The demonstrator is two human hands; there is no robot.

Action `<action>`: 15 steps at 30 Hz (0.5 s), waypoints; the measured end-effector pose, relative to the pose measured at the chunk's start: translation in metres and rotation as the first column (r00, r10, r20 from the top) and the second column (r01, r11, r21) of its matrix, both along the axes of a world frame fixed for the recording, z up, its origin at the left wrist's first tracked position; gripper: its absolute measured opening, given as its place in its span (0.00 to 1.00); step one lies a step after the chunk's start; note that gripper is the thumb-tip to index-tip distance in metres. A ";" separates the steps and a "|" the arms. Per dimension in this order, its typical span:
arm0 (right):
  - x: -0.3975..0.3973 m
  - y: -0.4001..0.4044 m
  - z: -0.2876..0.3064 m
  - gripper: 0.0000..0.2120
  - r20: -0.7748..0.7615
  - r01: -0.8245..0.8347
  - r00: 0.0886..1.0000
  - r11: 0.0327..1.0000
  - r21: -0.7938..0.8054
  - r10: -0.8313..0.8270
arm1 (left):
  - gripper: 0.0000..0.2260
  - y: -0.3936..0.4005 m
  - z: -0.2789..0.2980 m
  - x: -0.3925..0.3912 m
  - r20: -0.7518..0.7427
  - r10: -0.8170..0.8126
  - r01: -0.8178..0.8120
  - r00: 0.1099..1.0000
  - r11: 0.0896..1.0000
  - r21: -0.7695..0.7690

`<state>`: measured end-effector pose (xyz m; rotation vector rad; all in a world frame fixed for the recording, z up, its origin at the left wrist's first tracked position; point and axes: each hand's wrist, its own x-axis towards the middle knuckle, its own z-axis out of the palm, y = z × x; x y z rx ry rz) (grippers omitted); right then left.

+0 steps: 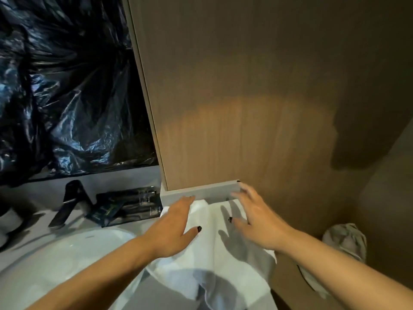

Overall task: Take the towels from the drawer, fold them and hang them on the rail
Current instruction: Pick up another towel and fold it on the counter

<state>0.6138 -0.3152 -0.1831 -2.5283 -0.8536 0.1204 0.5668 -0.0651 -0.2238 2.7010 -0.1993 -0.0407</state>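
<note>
Bare forearms, no sleeves, left grip (174,229) and right grip (257,222) with black-painted nails

Print on dark packets (136,205) beside tap: too blurred to read.

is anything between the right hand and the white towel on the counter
Nothing visible. The right hand hovers open just above the white towel, casting its shadow on the cloth, while the left hand already rests flat on the towel's left side.
</note>
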 end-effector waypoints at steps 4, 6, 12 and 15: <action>-0.013 0.017 -0.047 0.31 -0.049 -0.082 0.996 0.990 -0.115 0.076 | 0.44 0.021 -0.051 -0.011 -0.113 -0.048 0.059 0.992 0.993 0.103; -0.016 0.024 -0.071 0.32 -0.074 -0.127 0.991 0.975 -0.181 0.115 | 0.45 0.027 -0.073 -0.018 -0.106 -0.082 0.101 0.991 0.977 0.187; -0.015 0.045 -0.109 0.39 -0.275 -0.123 0.960 0.964 -0.234 0.055 | 0.28 0.025 -0.086 -0.015 0.105 0.027 -0.051 0.994 0.973 0.227; -0.017 0.052 -0.115 0.41 -0.270 -0.102 0.962 0.974 -0.201 0.046 | 0.33 0.032 -0.089 -0.010 0.059 0.015 -0.026 0.998 0.984 0.175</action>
